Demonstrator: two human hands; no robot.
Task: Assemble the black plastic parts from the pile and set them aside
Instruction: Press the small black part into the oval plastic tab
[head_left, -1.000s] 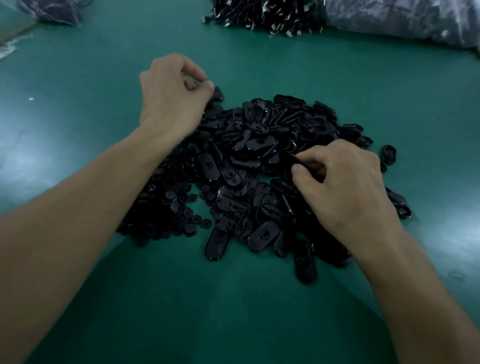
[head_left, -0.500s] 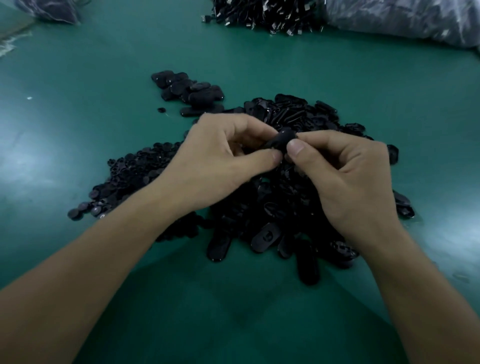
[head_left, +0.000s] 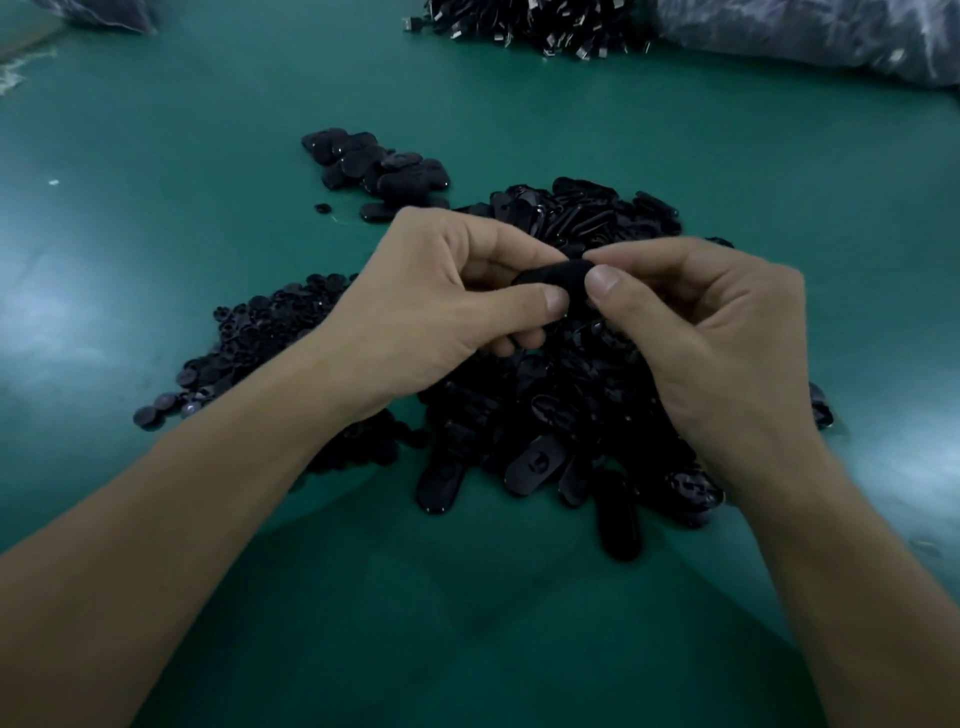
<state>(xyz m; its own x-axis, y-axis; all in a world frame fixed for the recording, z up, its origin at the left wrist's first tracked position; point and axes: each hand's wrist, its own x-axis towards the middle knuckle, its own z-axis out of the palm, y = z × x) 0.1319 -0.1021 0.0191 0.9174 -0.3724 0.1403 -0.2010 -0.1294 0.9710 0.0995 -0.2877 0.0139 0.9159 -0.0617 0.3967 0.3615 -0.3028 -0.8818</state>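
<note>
A: What lies at the far edge of the green table top (head_left: 156, 130)?
B: A heap of dark pieces with silvery ends (head_left: 524, 23), and just right of it a crinkled clear plastic bag (head_left: 805, 36).
A: And far left?
B: Another bag (head_left: 104, 13), a pale frayed scrap (head_left: 13, 78) near it, a white speck (head_left: 53, 182) nearer.

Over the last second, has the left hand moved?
Yes: the left hand drew back from the set-aside group to the main pile, joining the right hand on a black part.

Reaches in from both sides — pinches one black part (head_left: 556, 275) between curled left hand (head_left: 436, 312) and right hand (head_left: 717, 332), thumbs nearly touching.
</note>
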